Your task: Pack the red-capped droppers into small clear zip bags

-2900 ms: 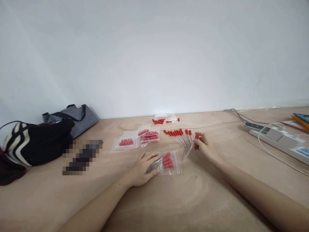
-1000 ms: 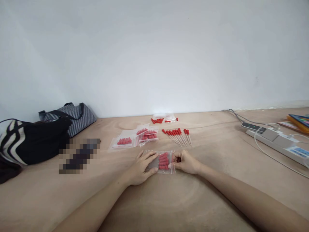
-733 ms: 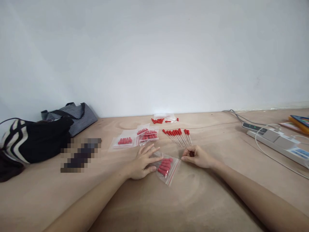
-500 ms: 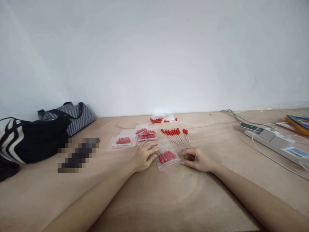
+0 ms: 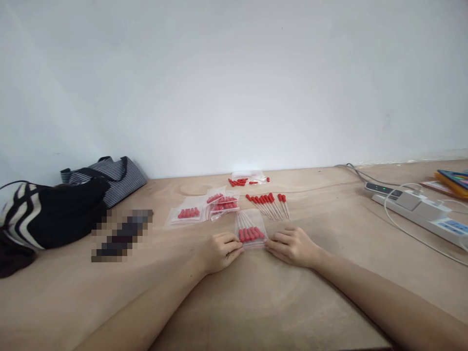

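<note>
The clear zip bag (image 5: 250, 228) lies flat on the table (image 5: 256, 302), holding a row of red-capped droppers, caps toward the hands. The left hand (image 5: 219, 251) and right hand (image 5: 292, 246) pinch its near corners with curled fingers.

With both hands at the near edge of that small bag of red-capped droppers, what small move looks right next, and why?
Probably press along the bag's near edge to close it. The left hand and right hand each pinch a near corner, and the red caps lie just inside that edge. Whether it is already sealed is too small to tell.
</note>
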{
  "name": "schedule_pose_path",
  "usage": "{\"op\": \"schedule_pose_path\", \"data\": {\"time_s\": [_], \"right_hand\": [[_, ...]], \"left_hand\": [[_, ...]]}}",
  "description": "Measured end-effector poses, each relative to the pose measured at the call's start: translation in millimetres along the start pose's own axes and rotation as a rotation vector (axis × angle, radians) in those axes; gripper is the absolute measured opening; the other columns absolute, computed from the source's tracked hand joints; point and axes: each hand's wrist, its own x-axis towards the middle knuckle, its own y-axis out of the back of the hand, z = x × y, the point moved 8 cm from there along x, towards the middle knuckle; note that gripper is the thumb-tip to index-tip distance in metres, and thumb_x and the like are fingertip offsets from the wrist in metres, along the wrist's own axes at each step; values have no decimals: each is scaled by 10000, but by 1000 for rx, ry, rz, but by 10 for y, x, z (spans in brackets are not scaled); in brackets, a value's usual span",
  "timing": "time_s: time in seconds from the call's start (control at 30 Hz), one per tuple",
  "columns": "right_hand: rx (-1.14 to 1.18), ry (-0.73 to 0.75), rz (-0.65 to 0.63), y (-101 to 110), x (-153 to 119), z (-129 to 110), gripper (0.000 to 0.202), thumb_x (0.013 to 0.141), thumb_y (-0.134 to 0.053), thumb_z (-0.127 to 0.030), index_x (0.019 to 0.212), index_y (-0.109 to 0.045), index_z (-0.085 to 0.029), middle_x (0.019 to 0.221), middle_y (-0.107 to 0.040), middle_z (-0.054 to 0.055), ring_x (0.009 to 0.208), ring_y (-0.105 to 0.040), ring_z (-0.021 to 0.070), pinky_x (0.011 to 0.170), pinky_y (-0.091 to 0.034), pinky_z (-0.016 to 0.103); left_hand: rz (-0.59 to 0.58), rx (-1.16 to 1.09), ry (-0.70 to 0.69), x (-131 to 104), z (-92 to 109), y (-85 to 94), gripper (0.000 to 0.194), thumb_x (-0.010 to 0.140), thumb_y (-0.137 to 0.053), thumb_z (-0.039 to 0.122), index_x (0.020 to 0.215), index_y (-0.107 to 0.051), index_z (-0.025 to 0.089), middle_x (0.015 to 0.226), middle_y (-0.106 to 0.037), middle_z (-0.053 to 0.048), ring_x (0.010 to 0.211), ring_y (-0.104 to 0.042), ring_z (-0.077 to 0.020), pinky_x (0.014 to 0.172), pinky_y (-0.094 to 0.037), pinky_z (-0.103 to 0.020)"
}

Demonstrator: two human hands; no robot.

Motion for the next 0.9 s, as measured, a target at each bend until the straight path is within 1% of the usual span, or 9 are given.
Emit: {"op": "schedule_pose_path", "data": {"time_s": [0.1,0.2,0.3,0.37,0.4,0.5,0.6,0.73,0.9], "right_hand": [[-56,78,32,-15,31,-48,265,841,-384,-227,848,-649,-212,635,-598,55,553,-492,124,522,-335,252],[-76,162,53,-34,56,-85,248,840,-382,-181,840,-630,-198,641,-593,55,547,-482,124,511,-318,252],[-6,162,113,-4,95,-70,216,833,-405,-178,778,-613,-195,609,-562,38,519,-459,114,509,-313,245],[7,142,149,17,127,-57,209,827,-419,-183,719,-597,-194,593,-541,27,507,-447,107,510,-311,239],[-30,148,161,23,141,-66,218,828,-414,-182,700,-591,-191,587,-534,24,500,-442,104,507,-308,237],[-230,240,226,55,148,-158,252,839,-380,-165,684,-579,-170,563,-518,14,475,-420,99,488,-292,240],[-355,323,293,91,119,-231,223,833,-401,-160,690,-571,-157,547,-510,-2,469,-410,94,484,-278,248],[-406,378,282,79,98,-266,191,835,-415,-150,726,-571,-157,581,-533,-3,529,-448,97,501,-266,252],[-400,382,308,107,111,-292,258,837,-397,-137,626,-543,-157,539,-500,-7,487,-402,90,498,-257,250]], "left_hand": [[2,62,-52,-5,35,8,244,854,-422,224,744,-635,175,739,-647,-34,649,-589,-131,592,-468,-241],[-19,103,-60,19,44,3,234,848,-442,268,744,-630,177,728,-642,-31,629,-578,-135,579,-453,-252],[-32,130,-65,78,55,-33,233,827,-480,333,759,-625,163,746,-633,-44,647,-571,-148,582,-449,-261],[-9,143,-85,117,77,-58,216,825,-486,312,760,-620,156,757,-629,-47,670,-566,-152,596,-449,-259],[14,153,-97,131,89,-66,199,829,-478,280,759,-618,158,756,-628,-44,676,-563,-150,602,-447,-257],[101,189,-131,141,117,-71,180,827,-454,187,743,-611,164,728,-625,-29,659,-548,-141,599,-441,-255],[155,196,-152,123,124,-61,177,811,-464,157,697,-600,155,679,-613,-25,623,-528,-136,583,-435,-254],[170,194,-160,116,122,-42,181,804,-470,146,672,-593,152,649,-604,-24,593,-516,-129,558,-425,-249],[221,201,-211,171,176,-26,154,801,-479,145,702,-597,159,678,-619,-22,626,-540,-128,599,-435,-261]]}}
